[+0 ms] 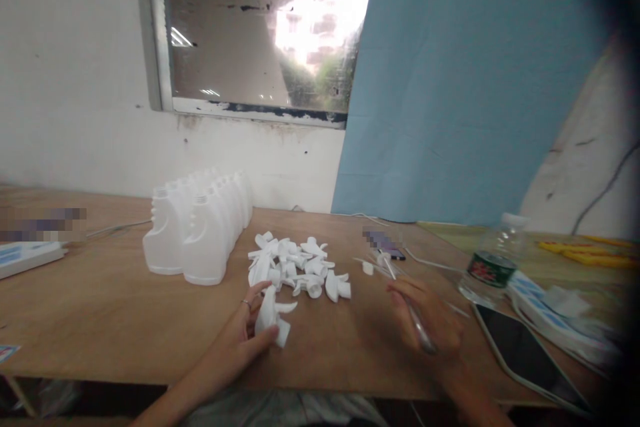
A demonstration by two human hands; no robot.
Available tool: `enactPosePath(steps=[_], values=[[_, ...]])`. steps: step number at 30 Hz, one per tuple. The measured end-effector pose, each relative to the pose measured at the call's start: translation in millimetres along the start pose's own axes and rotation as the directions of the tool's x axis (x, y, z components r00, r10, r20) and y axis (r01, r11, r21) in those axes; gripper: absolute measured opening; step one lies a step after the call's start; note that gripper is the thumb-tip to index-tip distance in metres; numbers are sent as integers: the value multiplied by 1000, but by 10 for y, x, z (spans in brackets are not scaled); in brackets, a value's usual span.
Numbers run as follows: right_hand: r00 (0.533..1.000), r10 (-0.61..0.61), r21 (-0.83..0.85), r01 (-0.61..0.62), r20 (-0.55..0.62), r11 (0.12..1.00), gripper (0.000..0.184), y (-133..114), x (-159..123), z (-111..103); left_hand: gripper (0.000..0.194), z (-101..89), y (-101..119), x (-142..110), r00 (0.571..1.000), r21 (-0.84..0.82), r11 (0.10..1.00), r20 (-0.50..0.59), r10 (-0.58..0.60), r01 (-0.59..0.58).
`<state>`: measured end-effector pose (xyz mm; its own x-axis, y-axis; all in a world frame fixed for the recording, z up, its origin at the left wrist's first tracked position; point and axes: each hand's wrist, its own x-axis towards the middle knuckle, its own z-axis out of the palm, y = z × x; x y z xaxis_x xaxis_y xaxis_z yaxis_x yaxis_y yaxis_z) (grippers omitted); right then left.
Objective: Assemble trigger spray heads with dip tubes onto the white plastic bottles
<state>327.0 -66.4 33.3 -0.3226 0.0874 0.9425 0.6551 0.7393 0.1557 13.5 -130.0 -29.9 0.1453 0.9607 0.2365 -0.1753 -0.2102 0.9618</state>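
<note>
My left hand [253, 327], with a ring on one finger, is closed around a white trigger spray head [269, 313] just above the table's front part. Beyond it lies a loose pile of several white spray heads [285, 260]. My right hand [430, 317] grips a slim silver metal tool [419, 327], its far end pointing away from me; its exact kind is unclear. Near that end are thin white tubes [375, 263] and a small white piece [368, 268], partly hidden by the hand.
White plastic bottles [205, 240] stand in rows at the left. A clear water bottle [490, 263], a large phone or tablet [525, 353] and a power strip [543, 307] are at the right. Another phone [397, 253] lies farther back. The wooden table [100, 327] meets the wall.
</note>
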Motion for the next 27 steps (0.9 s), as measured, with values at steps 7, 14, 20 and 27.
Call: enactPosePath(steps=[7, 14, 20, 27], values=[[819, 571, 146, -573, 59, 806, 25, 493, -201, -36, 57, 15, -26, -66, 993, 483, 869, 8, 117, -106], [797, 510, 1, -539, 324, 842, 25, 806, -323, 36, 46, 62, 73, -107, 993, 697, 707, 71, 97, -119], [794, 381, 16, -440, 474, 898, 21, 999, -474, 213, 44, 81, 102, -113, 989, 746, 651, 122, 78, -143], [781, 312, 42, -396, 540, 918, 18, 1030, -531, 239, 44, 79, 97, -110, 989, 745, 651, 110, 97, -147]])
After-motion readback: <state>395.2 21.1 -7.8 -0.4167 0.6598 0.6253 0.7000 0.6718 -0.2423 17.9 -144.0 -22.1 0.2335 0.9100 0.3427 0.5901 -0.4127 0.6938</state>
